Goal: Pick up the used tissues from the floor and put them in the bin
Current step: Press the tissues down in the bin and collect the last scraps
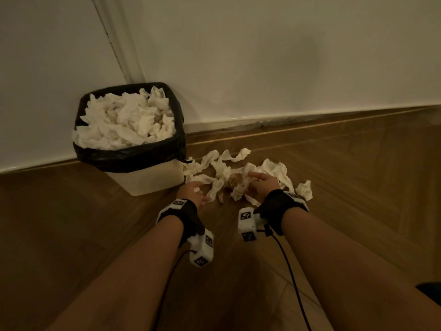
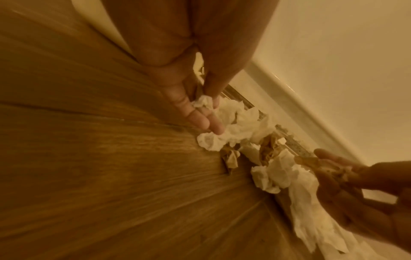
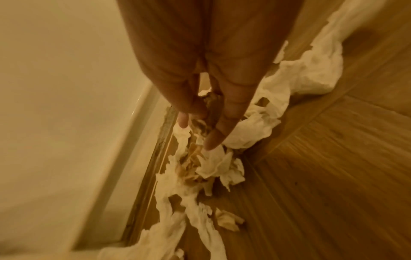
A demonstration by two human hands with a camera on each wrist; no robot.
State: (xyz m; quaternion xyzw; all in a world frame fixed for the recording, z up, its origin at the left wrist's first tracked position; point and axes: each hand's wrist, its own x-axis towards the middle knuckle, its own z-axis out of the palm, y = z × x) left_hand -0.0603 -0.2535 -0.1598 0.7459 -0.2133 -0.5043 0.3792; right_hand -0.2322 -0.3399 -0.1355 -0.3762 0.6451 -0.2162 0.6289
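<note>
A cream bin (image 1: 148, 180) with a black liner (image 1: 128, 156) stands in the wall corner, heaped with white tissues (image 1: 128, 118). Crumpled tissues (image 1: 222, 168), some stained brown, lie strewn on the floor just to its right. One wad (image 1: 305, 189) lies apart at the far right. My left hand (image 1: 194, 191) is low at the pile's near left edge, and its thumb and fingers pinch a small white tissue piece (image 2: 203, 102). My right hand (image 1: 259, 181) reaches into the middle of the pile. Its fingers (image 3: 211, 137) pinch a brown-stained tissue (image 2: 311, 161).
White walls meet at a corner behind the bin, with a skirting board (image 1: 310, 115) along the floor. The wooden floor (image 1: 95, 223) spreads toward me. A small brown scrap (image 1: 220, 199) lies between my hands. Cables trail from both wrist cameras.
</note>
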